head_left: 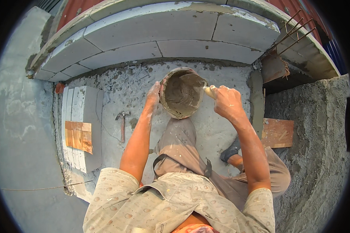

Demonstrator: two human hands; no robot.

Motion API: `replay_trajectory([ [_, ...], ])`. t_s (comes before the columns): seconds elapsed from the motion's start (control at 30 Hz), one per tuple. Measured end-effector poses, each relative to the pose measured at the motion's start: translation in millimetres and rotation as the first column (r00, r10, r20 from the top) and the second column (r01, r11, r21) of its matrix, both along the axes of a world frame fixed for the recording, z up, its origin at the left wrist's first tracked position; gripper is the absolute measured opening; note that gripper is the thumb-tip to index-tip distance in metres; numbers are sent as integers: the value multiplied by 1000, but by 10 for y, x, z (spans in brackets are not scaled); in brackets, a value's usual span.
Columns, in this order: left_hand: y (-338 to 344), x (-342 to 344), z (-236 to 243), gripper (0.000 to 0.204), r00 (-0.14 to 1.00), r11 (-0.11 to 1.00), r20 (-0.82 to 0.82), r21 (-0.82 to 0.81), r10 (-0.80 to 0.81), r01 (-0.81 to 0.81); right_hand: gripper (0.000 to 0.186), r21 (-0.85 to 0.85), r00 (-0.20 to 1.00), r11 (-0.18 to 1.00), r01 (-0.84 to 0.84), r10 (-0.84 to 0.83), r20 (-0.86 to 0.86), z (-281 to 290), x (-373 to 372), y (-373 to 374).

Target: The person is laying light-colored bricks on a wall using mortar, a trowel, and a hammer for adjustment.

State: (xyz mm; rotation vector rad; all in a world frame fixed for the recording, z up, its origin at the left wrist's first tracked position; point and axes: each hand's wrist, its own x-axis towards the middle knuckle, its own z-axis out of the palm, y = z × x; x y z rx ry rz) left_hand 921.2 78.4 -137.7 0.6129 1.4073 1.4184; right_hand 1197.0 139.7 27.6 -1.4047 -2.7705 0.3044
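A round bucket crusted with mortar rests by my knee, tipped so that its mouth faces me. Wet grey mortar coats its inside. My left hand grips the bucket's left side, with most of its fingers hidden behind the wall. My right hand is closed round the pale handle of a trowel. The trowel's mortar-covered blade reaches inside the bucket's mouth at the upper right.
Ahead stands a low wall of pale blocks. Steel rebar sticks out at the far right. Stacked blocks with a wooden piece and a claw hammer lie left. A reddish board leans near the rough wall.
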Motion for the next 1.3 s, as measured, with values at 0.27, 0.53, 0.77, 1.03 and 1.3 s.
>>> replay_trajectory([
  [0.27,206,4,-128,52,996,996,68,-61,-64,68,27,89,885,885,-457,463,-53,-414,181,-558],
  [0.53,219,124,89,48,995,996,-60,-30,-85,84,29,-217,976,970,-112,148,157,-485,376,-118],
  [0.77,239,313,195,47,993,993,-33,18,-113,114,30,-332,969,943,-33,112,220,-848,228,-148],
  [1.03,303,353,122,47,981,982,-61,-21,-187,186,31,-860,991,503,85,-128,23,-319,24,-304],
  [1.3,231,329,150,46,989,988,-7,43,-146,146,34,-987,720,80,-138,-677,-155,-720,204,-368],
])
